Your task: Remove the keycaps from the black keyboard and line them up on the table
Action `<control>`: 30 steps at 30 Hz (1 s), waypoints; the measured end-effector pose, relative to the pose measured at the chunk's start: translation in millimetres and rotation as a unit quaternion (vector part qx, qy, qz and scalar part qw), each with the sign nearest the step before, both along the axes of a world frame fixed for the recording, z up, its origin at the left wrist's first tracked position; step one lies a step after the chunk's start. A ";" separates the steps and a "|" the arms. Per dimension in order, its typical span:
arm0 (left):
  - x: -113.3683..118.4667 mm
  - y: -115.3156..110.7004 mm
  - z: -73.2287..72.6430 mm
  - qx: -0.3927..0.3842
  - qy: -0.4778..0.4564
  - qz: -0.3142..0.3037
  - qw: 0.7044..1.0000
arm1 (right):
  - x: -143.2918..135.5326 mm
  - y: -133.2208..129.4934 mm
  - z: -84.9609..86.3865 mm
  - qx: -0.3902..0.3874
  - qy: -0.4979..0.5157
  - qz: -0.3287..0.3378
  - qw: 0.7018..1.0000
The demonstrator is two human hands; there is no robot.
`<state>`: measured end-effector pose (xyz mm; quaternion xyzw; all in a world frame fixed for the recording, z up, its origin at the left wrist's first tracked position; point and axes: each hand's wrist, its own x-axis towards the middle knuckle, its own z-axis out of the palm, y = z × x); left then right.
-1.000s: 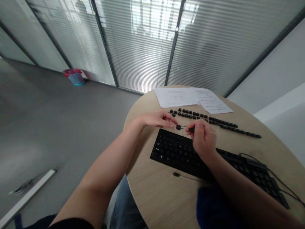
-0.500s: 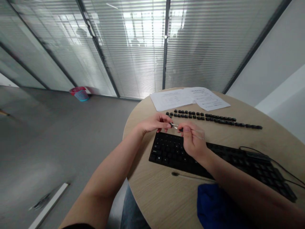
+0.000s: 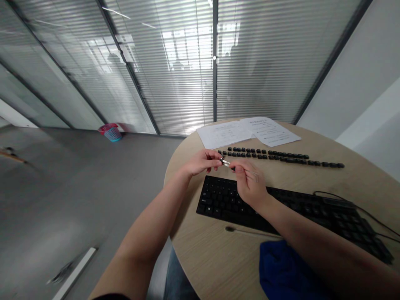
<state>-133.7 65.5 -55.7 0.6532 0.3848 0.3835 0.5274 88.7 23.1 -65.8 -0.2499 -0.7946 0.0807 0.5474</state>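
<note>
A small black keycap (image 3: 221, 160), mostly hidden by fingers, is pinched between the thumb and fingers of the left hand (image 3: 201, 161), above the table's left side. It looks like light, stiff plastic, smooth enough to slip or flick away if squeezed unevenly; its opposite side walls seem the best place to hold it. Its exact tilt is too small to tell.

Pale metal prongs meet it from the right, part of a thin tool (image 3: 225, 163) whose dark end is gripped by the curled fingers and thumb of the right hand (image 3: 251, 183). The prongs are probably springy and could bend if twisted, so the tool is best held by its dark end, in line with the prongs.

Just beyond the hands, rows of black keycaps (image 3: 250, 155) run across the table towards its right edge. Behind them, printed papers (image 3: 225, 132) lie by the far edge, flat and likely to slide if brushed.

Nearer the viewer, a long black keyboard (image 3: 218, 196) lies at a slant under the right forearm, rigid and probably easiest to lift by both ends. A thin stick with a dark tip (image 3: 230, 229) lies along its near side. A soft blue cloth (image 3: 275, 262) sits towards the near edge of the round wooden table (image 3: 200, 250)
</note>
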 end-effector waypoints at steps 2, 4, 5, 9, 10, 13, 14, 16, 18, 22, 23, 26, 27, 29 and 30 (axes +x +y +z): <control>-0.5 0.3 1.0 0.006 0.006 0.006 1.000 | -0.6 0.7 -1.1 -0.008 0.000 0.002 1.000; -0.5 0.7 1.6 0.010 0.012 0.014 1.000 | -1.1 1.2 -2.2 -0.012 -0.002 0.002 1.000; -0.3 0.8 1.8 0.012 0.015 0.018 1.000 | -1.3 1.3 -2.6 -0.013 -0.002 0.002 1.000; 0.2 1.4 1.9 0.020 0.019 0.041 0.999 | -2.8 0.9 -3.7 -0.028 0.002 0.015 0.999; 0.1 1.8 1.7 0.022 0.018 0.045 0.999 | -3.2 0.7 -3.9 -0.033 0.002 0.020 0.999; -1.4 3.1 0.5 0.025 0.019 0.054 0.998 | -3.8 0.6 -4.6 -0.044 -0.004 0.026 0.999; -2.0 3.4 0.1 0.024 0.019 0.054 0.998 | -3.8 0.7 -4.9 -0.046 -0.007 0.028 0.999; -3.4 3.7 -0.5 0.020 0.018 0.052 0.998 | -3.5 0.9 -5.4 -0.048 -0.010 0.037 0.998; -4.7 3.5 -0.7 0.012 0.015 0.044 0.999 | -3.2 1.1 -5.9 -0.051 -0.008 0.044 0.998; -6.6 2.6 -0.2 -0.007 0.009 0.027 1.000 | -3.2 1.3 -7.0 -0.075 0.019 0.049 0.996; -7.0 2.5 0.0 -0.010 0.007 0.027 1.000 | -3.2 1.2 -7.1 -0.082 0.028 0.052 0.995; -7.7 2.1 0.4 -0.013 0.005 0.029 0.999 | -2.9 0.8 -6.4 -0.094 0.042 0.056 0.993; -7.9 2.1 0.4 -0.014 0.005 0.029 0.999 | -2.6 0.6 -5.8 -0.094 0.039 0.055 0.993; -8.2 2.5 0.2 -0.017 0.002 0.028 0.999 | -2.0 -0.1 -4.1 -0.087 0.031 0.046 0.995; -8.4 3.0 -0.2 -0.018 -0.001 0.028 0.999 | -1.7 -0.5 -3.3 -0.077 0.030 0.040 0.996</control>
